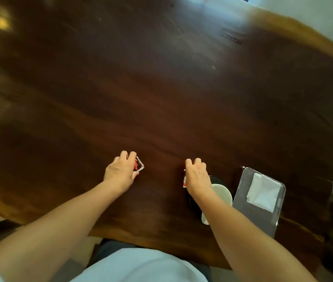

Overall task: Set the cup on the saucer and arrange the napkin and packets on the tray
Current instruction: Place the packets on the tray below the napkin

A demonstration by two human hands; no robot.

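Red-and-white paper packets lie under curled fingertips: one [139, 164] pinched by the left hand [120, 173], another [184, 178] gripped by the right hand [197, 176].

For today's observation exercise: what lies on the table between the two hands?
Head view: only bare dark wooden table lies between the left hand and the right hand. Each hand is on a red-and-white packet, left, right.

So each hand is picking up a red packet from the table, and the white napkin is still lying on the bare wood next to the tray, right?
Not quite. The head view shows the white napkin already lying on the tray, not on the bare wood. The rest holds: the left hand and the right hand are each on a red packet on the table.
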